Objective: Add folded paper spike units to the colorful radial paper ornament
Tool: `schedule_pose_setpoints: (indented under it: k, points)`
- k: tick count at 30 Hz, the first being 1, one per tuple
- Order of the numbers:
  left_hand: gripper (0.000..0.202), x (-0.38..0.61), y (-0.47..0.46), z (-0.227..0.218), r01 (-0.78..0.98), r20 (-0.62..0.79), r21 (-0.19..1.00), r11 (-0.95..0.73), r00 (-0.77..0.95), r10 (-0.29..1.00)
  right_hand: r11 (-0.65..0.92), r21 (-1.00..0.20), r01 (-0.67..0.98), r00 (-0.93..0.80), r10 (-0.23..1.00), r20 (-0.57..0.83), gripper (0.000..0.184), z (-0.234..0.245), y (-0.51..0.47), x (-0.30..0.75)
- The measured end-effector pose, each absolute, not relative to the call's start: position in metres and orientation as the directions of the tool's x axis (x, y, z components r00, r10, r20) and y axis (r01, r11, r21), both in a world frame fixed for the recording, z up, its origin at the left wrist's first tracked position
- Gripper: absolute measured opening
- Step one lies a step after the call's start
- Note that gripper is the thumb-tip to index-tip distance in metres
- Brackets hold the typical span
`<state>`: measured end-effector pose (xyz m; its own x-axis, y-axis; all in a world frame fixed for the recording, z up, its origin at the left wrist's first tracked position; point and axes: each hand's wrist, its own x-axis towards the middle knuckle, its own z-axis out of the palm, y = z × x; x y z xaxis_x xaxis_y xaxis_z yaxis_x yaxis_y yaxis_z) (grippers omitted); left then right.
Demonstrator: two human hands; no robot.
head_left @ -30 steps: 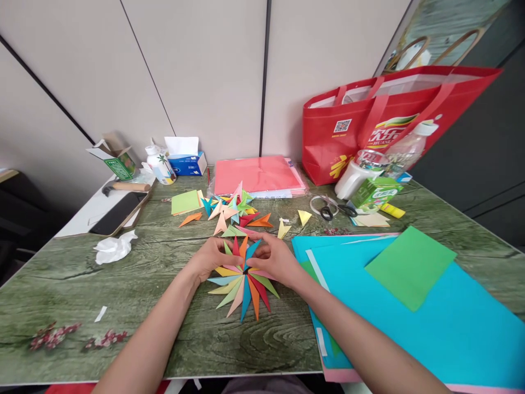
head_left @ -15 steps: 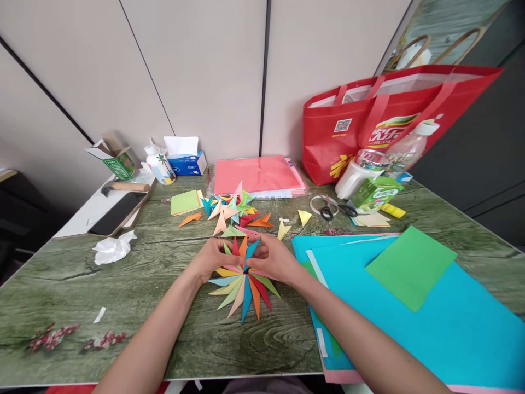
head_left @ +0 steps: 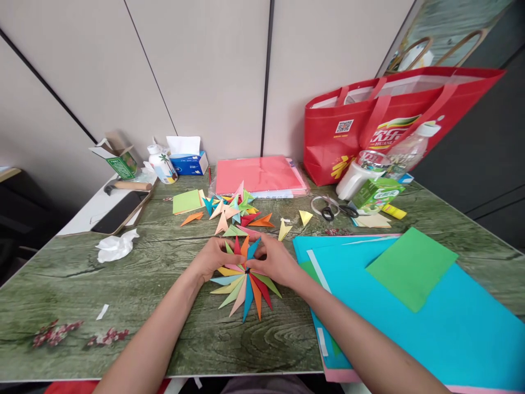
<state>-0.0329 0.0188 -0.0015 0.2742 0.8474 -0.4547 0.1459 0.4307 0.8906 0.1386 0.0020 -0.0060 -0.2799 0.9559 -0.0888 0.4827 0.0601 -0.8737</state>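
A round folded-paper star (head_left: 248,295) with many pointed, many-coloured rays lies on the table in front of me. My left hand (head_left: 215,258) pinches its upper left side, thumb reaching toward the centre over the pink and red points. From the upper right, my right hand (head_left: 274,260) grips the star by the blue and pink points, its thumb near the small dark hole in the middle. Both sets of fingertips are partly hidden behind the paper. Just beyond the hands sits a heap of loose folded paper pieces (head_left: 225,210) in several colours.
Large blue sheets (head_left: 348,306) with a green square (head_left: 412,268) on top cover the right side. Scissors (head_left: 328,212), a green box (head_left: 378,192) and a red bag (head_left: 332,137) stand behind. At left are crumpled tissue (head_left: 117,246), a phone (head_left: 117,210) and a hammer (head_left: 129,186).
Both hands keep their hold on the paper star, with barely any finger movement. The whole view has shifted very slightly.
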Motion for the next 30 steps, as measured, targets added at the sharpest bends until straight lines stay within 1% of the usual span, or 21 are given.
schedule_pose_setpoints:
  k: [2,5,10,14,17,19,20,21,22,24,26,27,28,30]
  points:
    - [0.023,-0.033,0.019,-0.002,0.139,-0.455,0.890,0.434,0.266,0.850,0.061,-0.883,0.465,-0.292,0.952,-0.087,0.053,-0.005,0.002,0.138]
    - [0.024,-0.032,0.019,-0.003,0.132,-0.448,0.894,0.428,0.253,0.858,0.022,-0.884,0.466,-0.256,0.960,-0.111,0.058,-0.005,0.002,0.137]
    - [0.023,-0.032,0.019,-0.004,0.140,-0.439,0.898,0.417,0.270,0.857,-0.014,-0.857,0.515,-0.211,0.967,-0.143,0.052,-0.007,0.002,0.133]
    - [0.023,-0.033,0.019,-0.003,0.144,-0.430,0.903,0.405,0.286,0.856,0.003,-0.841,0.541,-0.190,0.975,-0.118,0.050,-0.008,0.001,0.130]
    - [0.023,-0.035,0.019,0.000,0.153,-0.438,0.899,0.410,0.304,0.846,0.003,-0.883,0.469,-0.227,0.967,-0.117,0.064,-0.006,0.002,0.138]
    - [0.023,-0.036,0.019,0.002,0.155,-0.432,0.902,0.403,0.324,0.842,-0.038,-0.934,0.356,-0.328,0.931,-0.163,0.069,-0.004,0.006,0.149]
    - [0.023,-0.037,0.019,0.003,0.155,-0.425,0.905,0.396,0.335,0.841,-0.078,-0.956,0.283,-0.391,0.901,-0.189,0.066,-0.003,0.008,0.155]
    - [0.023,-0.037,0.020,0.003,0.153,-0.419,0.908,0.390,0.348,0.839,-0.122,-0.970,0.210,-0.433,0.878,-0.204,0.057,-0.003,0.012,0.161]
    - [0.024,-0.037,0.019,0.004,0.150,-0.414,0.910,0.385,0.360,0.836,-0.148,-0.978,0.144,-0.433,0.879,-0.197,0.046,-0.004,0.015,0.166]
    - [0.024,-0.038,0.019,0.005,0.151,-0.409,0.912,0.381,0.380,0.830,-0.125,-0.989,0.074,-0.348,0.926,-0.143,0.035,-0.006,0.021,0.173]
    - [0.024,-0.038,0.018,0.005,0.165,-0.416,0.909,0.382,0.399,0.817,-0.017,-0.996,0.092,-0.264,0.964,-0.041,0.028,-0.010,0.025,0.173]
    - [0.024,-0.038,0.018,0.005,0.173,-0.422,0.907,0.385,0.410,0.809,0.036,-0.992,0.121,-0.250,0.968,0.005,0.025,-0.012,0.025,0.171]
    - [0.024,-0.037,0.017,0.005,0.178,-0.427,0.904,0.389,0.421,0.800,0.074,-0.986,0.147,-0.254,0.967,0.034,0.023,-0.013,0.025,0.168]
    - [0.024,-0.037,0.017,0.006,0.173,-0.428,0.903,0.393,0.436,0.792,0.089,-0.980,0.176,-0.274,0.961,0.038,0.021,-0.015,0.023,0.161]
